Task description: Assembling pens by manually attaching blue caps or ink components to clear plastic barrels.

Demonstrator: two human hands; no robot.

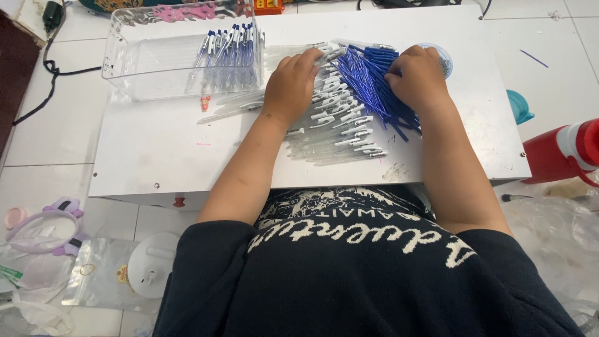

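Two hands work in a heap of pen parts on a white surface.

The left hand [291,84] lies curled, fingers down on the clear pen barrels [337,125]; whether it pinches one I cannot tell. The right hand [419,78] presses, half closed, on the blue refills [374,81] just right of the barrels. Both piles are too many to count. Left of the barrels, one clear plastic box [125,62] holds about a dozen finished pens [228,53]. I judge a careless push could roll loose barrels off the surface [156,150] edge, because they lie near it.
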